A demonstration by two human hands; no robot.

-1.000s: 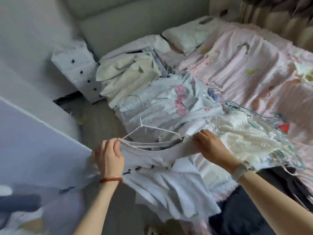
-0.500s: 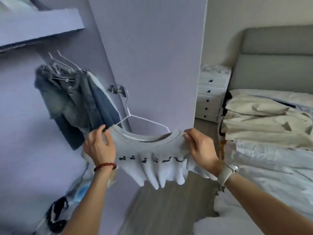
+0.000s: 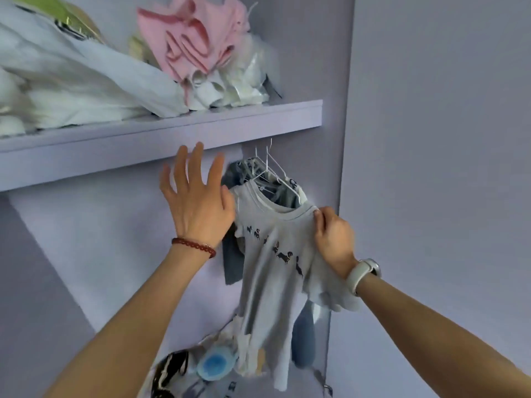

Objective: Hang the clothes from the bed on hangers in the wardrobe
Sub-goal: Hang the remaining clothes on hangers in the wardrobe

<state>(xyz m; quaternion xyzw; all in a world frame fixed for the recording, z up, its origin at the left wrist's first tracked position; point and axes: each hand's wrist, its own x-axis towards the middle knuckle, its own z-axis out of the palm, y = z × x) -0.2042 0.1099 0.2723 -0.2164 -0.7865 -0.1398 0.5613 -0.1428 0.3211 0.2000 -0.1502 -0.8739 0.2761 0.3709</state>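
Pale grey T-shirt (image 3: 270, 271) with a row of small dark dog prints across the chest, on a white wire hanger (image 3: 275, 175), hanging inside the lilac wardrobe (image 3: 339, 156) below the shelf (image 3: 161, 139), in front of denim garments (image 3: 232, 254). Right hand (image 3: 334, 239) pinches the shirt's shoulder by the collar; left hand (image 3: 195, 202) spread wide, fingers straight, holding nothing, just beside the shirt's other shoulder

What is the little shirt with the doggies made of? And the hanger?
The grey shirt looks like soft knit cotton: it droops in folds and is matte, with a ribbed collar. The white hanger looks like thin coated wire, smooth and stiff; plastic is possible.
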